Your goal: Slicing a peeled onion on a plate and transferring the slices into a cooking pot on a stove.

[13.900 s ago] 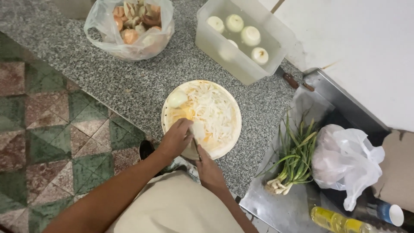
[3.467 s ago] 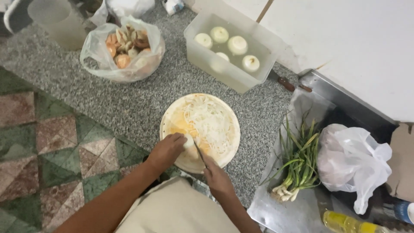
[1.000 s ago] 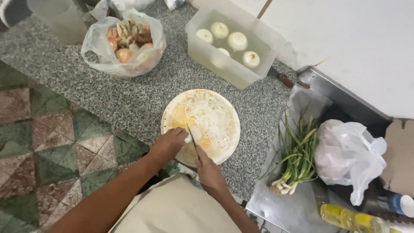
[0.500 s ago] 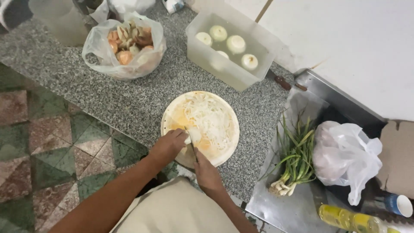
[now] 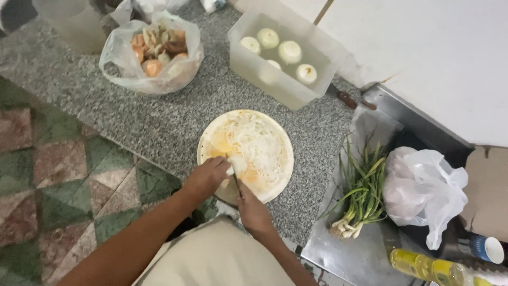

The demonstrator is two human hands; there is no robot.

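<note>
Since half a second ago the left hand [image 5: 207, 177] has barely shifted on the piece of white onion [image 5: 237, 165], and the knife blade [image 5: 234, 179] has edged a touch nearer the hand; the round pale cutting board [image 5: 211, 144] sits where it did on the speckled grey granite counter [image 5: 159, 119]. The left hand's fingers curl over the onion piece and press it down at the near edge of the board. The right hand [image 5: 254, 212] is clenched around the knife handle just off the board's near rim, with the thin blade pointing up against the onion. A heap of sliced white onion shreds [image 5: 256, 145] covers the board's middle and far half.

Beyond the board, up and to its right, stands a clear rectangular plastic tub of water [image 5: 248, 66] with four peeled white onions [image 5: 279, 52] floating in it. Up and to the board's left lies a clear plastic bag of onion skins and scraps [image 5: 153, 53]. To the right of the board, on a steel tray [image 5: 328, 254], lies a bunch of green spring onions [image 5: 362, 190], and just beyond them a crumpled white plastic bag [image 5: 423, 188]. Far to the board's lower right stands a yellow oil bottle [image 5: 428, 267]
</note>
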